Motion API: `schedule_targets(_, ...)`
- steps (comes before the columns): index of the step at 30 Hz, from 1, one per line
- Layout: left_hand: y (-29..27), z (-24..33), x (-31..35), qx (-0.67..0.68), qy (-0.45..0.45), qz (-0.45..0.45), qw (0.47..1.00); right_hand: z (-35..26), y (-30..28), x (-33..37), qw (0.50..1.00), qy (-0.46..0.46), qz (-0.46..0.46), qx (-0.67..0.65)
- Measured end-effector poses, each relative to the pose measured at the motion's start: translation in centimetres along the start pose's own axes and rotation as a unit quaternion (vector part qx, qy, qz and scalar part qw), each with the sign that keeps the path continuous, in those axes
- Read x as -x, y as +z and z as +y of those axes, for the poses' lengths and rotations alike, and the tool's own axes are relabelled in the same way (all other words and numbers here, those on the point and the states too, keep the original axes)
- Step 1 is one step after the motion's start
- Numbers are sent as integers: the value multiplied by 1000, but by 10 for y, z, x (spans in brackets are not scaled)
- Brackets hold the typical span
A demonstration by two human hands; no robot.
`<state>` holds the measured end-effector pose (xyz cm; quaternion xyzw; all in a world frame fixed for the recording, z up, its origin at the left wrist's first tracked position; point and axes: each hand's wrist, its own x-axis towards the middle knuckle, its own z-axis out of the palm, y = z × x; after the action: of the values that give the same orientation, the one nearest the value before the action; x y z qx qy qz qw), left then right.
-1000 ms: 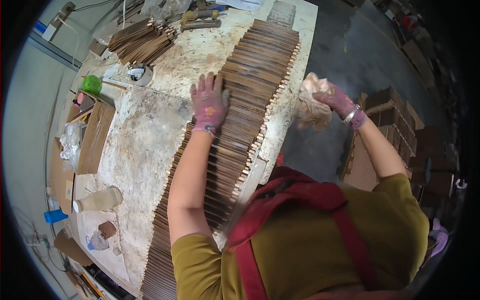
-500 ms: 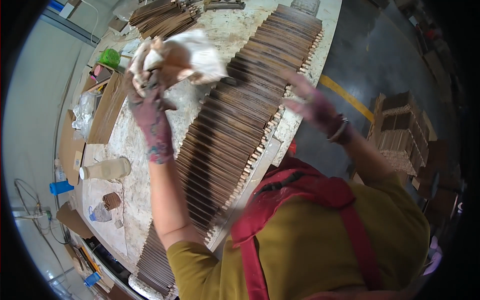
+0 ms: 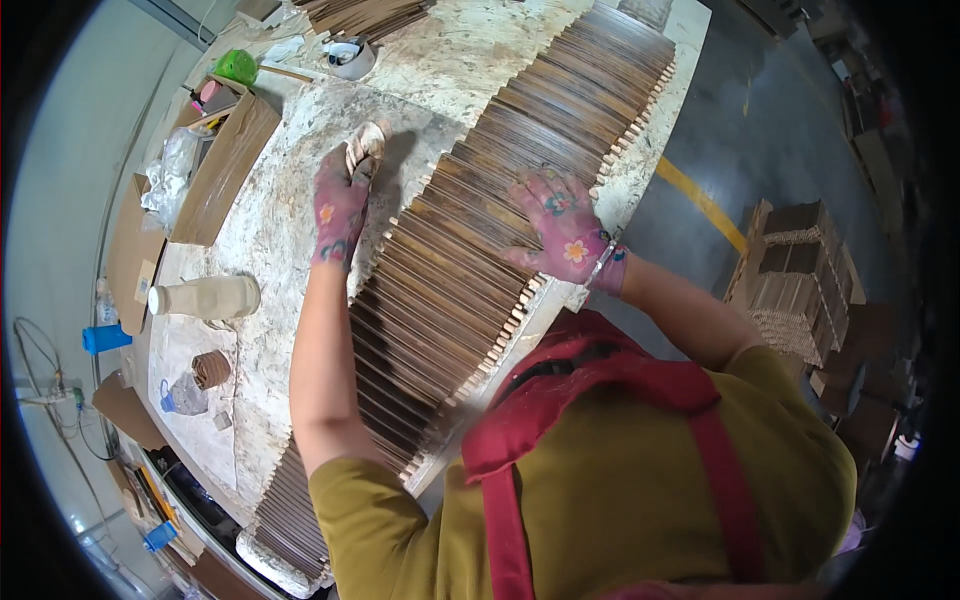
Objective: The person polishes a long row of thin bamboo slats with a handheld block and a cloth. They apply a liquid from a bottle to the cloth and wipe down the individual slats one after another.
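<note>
A long row of narrow brown wooden slats [image 3: 450, 240], packed side by side with pale end tabs, runs diagonally over the worktable [image 3: 280, 220]. My right hand [image 3: 562, 222], in a pink flowered glove, lies on the slats near their right edge with its fingers spread. In a matching, dirt-stained glove, my left hand [image 3: 342, 195] is closed around a bunched whitish cloth [image 3: 368, 145]. That hand is over the stained tabletop, just left of the row. Part of the cloth is hidden inside the fingers.
A cloudy bottle [image 3: 210, 298] lies on the table's left side, near a small brown coil [image 3: 210, 370]. A cardboard box [image 3: 230, 165] stands at the left edge, with a green round container [image 3: 237, 66] behind. Stacked slats [image 3: 800, 275] stand on the floor at right.
The cloth, spread and blurred in motion before, is now bunched in my left hand, lower over the table. My right hand has moved left and down onto the slats. A white cup-like container shows behind.
</note>
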<state>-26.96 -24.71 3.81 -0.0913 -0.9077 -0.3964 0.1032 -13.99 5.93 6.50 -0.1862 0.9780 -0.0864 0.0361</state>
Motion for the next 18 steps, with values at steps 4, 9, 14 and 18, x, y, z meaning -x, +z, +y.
schedule_targets(4,-14,126,67,-13,125,-122,984,-33,-9,8,996,-62,-60,-7)
schedule_targets(9,9,83,89,-141,181,-129,965,-41,9,13,995,-82,-62,12)
schedule_targets(14,-33,29,41,-95,-24,-20,995,-40,15,17,994,-99,27,-26)
schedule_targets(18,-21,98,91,44,83,-135,986,-46,12,17,994,-66,-70,-44)
